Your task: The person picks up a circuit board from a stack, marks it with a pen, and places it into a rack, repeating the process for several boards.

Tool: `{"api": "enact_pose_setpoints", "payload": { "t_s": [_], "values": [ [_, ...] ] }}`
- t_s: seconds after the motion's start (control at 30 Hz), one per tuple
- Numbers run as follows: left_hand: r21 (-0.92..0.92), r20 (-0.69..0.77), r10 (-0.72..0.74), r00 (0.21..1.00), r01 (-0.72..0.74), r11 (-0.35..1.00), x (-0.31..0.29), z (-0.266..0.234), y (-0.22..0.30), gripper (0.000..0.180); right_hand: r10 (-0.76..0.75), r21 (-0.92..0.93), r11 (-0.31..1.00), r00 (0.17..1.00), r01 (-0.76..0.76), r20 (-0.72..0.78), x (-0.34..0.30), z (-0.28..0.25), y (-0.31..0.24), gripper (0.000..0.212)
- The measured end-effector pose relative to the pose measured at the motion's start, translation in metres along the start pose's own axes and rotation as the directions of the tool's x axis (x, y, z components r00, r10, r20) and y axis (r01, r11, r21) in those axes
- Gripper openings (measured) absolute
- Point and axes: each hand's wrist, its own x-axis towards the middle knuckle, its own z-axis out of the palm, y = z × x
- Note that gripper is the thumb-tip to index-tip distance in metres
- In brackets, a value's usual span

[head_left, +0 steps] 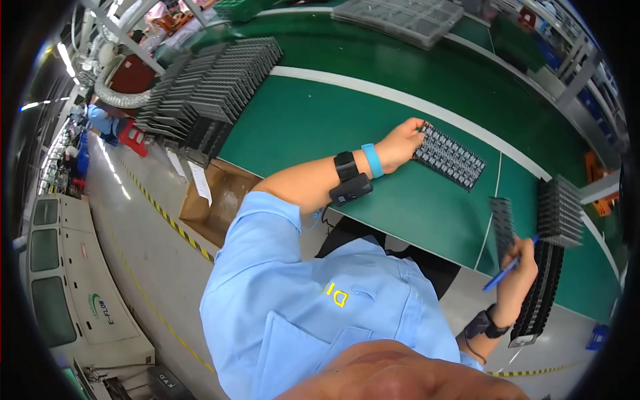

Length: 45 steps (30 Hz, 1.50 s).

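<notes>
By one corner, my left hand pinches a dark circuit board panel covered with rows of small silvery parts. This panel lies over the green tabletop, though whether it touches the surface I cannot tell. Farther right, at the table's near side, my right hand is closed around a blue pen. The same hand also grips the lower end of a second dark panel, which stands steeply tilted and looks slightly blurred. Part of the right fingers is hidden.
A long stack of upright dark panels stands at the far left. On the right are another upright stack and a black slotted rack. Clear trays lie at the back. A cardboard box sits below the table's left edge.
</notes>
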Motion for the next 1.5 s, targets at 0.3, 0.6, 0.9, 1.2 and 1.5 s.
{"api": "enact_pose_setpoints", "payload": {
  "t_s": [0.3,0.6,0.9,1.2,1.5],
  "values": [
    [-0.224,0.347,0.100,0.933,-0.021,0.974,-0.027,0.022,0.015,0.030,-0.668,-0.082,0.738,0.742,0.670,0.057,0.069,0.102,-0.061,0.020],
    [0.497,0.378,0.104,0.920,-0.296,0.816,-0.036,0.015,-0.010,0.032,-0.635,-0.204,0.757,0.772,0.621,-0.007,0.067,0.101,-0.046,0.022],
    [0.885,0.024,0.815,0.578,0.367,-0.287,-0.118,-0.197,0.109,0.059,-0.566,-0.319,0.794,0.820,0.517,-0.080,0.018,-0.055,-0.021,0.028],
    [0.903,0.012,0.920,0.391,0.391,-0.178,-0.191,-0.360,0.068,0.079,-0.387,-0.523,0.823,0.893,0.223,-0.229,0.018,-0.175,0.087,0.028],
    [0.490,-0.689,0.625,0.366,0.871,0.030,-0.204,-0.342,0.068,0.069,-0.388,-0.346,0.878,0.914,0.330,-0.114,0.052,-0.168,0.149,0.026]
  ]
}}
